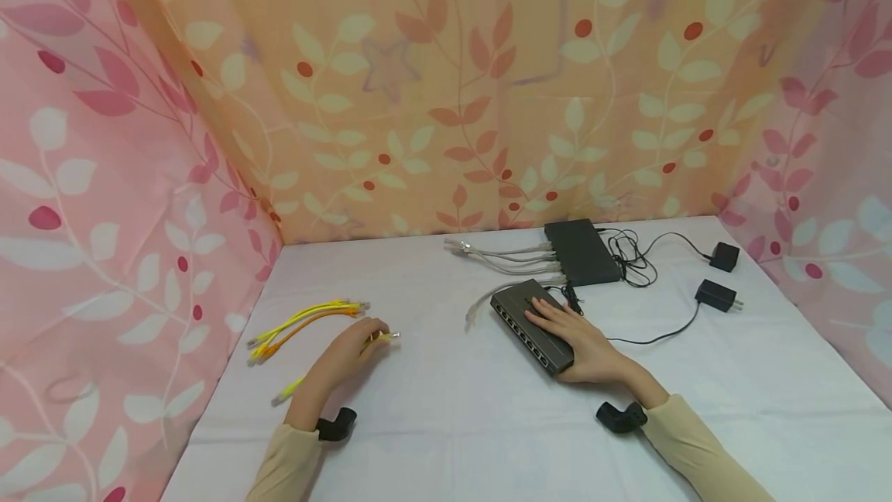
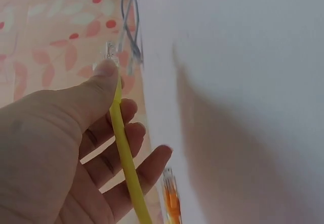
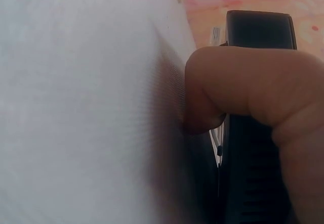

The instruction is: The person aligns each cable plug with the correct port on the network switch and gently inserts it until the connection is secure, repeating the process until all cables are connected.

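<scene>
My left hand [image 1: 348, 355] pinches a yellow network cable [image 2: 125, 155] just behind its clear plug [image 2: 109, 51], thumb against the plug's base. The cable runs down across the fingers, and its other plug [image 1: 284, 395] shows on the table beyond the forearm. On the right, my right hand [image 1: 591, 345] grips a dark network switch [image 1: 519, 302], with fingers spread over its top and the thumb [image 3: 207, 90] bent at its near end. A row of ports [image 1: 521, 335] on the switch faces left toward the cable. Part of the top is hidden under the hand.
Several yellow and orange cables [image 1: 307, 324] lie at the left. Behind the switch sits a second black box [image 1: 581, 252] with grey cables [image 1: 512, 256] on its left side. Power adapters [image 1: 715, 294] and coiled black cord [image 1: 632, 258] lie at right. Patterned curtains enclose the white table [image 1: 432, 417].
</scene>
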The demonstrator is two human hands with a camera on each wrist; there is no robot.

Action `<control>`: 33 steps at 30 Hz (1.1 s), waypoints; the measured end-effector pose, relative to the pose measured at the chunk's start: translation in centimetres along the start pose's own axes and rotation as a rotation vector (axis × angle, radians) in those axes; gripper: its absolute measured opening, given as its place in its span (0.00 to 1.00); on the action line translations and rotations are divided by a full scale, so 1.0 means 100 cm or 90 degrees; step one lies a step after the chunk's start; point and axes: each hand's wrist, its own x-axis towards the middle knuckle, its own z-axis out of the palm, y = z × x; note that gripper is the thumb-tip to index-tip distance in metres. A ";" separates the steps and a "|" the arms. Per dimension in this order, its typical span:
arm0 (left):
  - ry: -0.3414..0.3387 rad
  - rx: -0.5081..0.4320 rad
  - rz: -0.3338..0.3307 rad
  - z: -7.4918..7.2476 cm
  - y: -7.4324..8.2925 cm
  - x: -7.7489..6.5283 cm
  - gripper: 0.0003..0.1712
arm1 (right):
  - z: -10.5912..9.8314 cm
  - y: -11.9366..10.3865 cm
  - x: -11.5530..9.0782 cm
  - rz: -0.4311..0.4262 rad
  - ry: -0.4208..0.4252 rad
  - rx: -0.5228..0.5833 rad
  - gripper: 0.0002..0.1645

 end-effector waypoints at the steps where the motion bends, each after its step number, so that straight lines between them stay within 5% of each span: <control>1: -0.008 -0.007 -0.005 0.001 0.002 0.001 0.07 | 0.000 0.000 0.000 -0.002 0.002 -0.001 0.63; 18: -0.120 -0.148 -0.038 0.043 0.048 0.024 0.05 | 0.001 0.000 0.000 -0.010 0.007 -0.016 0.63; 33: -0.142 -0.218 -0.027 0.072 0.105 0.044 0.10 | 0.002 0.001 0.000 -0.016 0.017 -0.029 0.62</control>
